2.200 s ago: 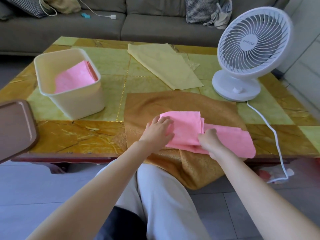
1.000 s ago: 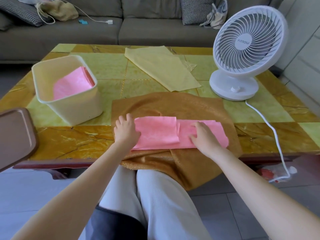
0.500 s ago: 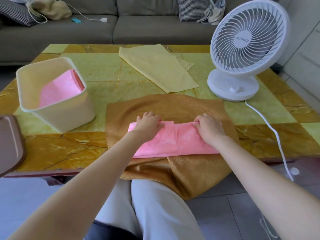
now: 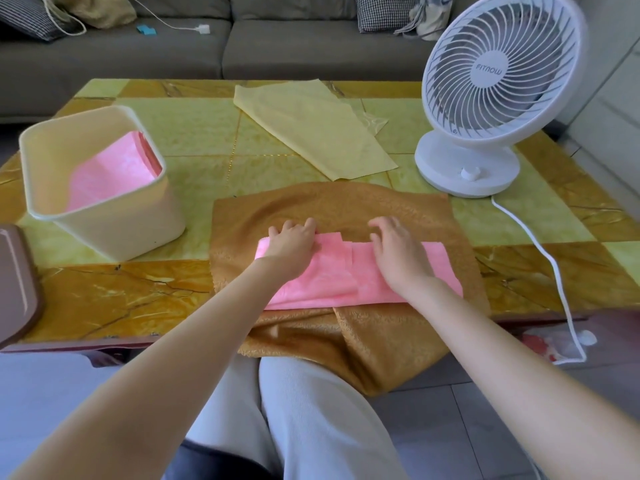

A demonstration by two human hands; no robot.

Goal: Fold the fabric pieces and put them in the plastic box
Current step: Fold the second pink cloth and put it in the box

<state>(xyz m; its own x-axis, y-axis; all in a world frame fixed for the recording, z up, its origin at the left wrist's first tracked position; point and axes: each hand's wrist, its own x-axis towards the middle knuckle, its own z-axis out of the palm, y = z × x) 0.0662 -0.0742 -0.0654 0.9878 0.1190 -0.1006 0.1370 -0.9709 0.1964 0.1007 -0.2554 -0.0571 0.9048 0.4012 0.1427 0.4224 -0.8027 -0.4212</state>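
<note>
A pink fabric piece (image 4: pixel 341 278) lies folded into a long strip on top of a golden-brown cloth (image 4: pixel 332 209) at the table's near edge. My left hand (image 4: pixel 291 247) presses flat on the strip's left part, and my right hand (image 4: pixel 398 252) presses flat on its right part; both rest on it with fingers spread. The cream plastic box (image 4: pixel 114 233) stands to the left on the table, with another folded pink piece (image 4: pixel 110 171) inside it. A pale yellow fabric (image 4: pixel 311 129) lies spread further back.
A white table fan (image 4: pixel 485 91) stands at the right rear, its cord (image 4: pixel 540 258) trailing over the table edge to the floor. A brown lid (image 4: pixel 17 282) sits at the left edge. A grey sofa (image 4: pixel 277 39) runs behind the table. The brown cloth hangs onto my lap.
The pink piece has been folded from a loose shape into a narrow strip. Both hands moved from its far edge to press flat on top of it.
</note>
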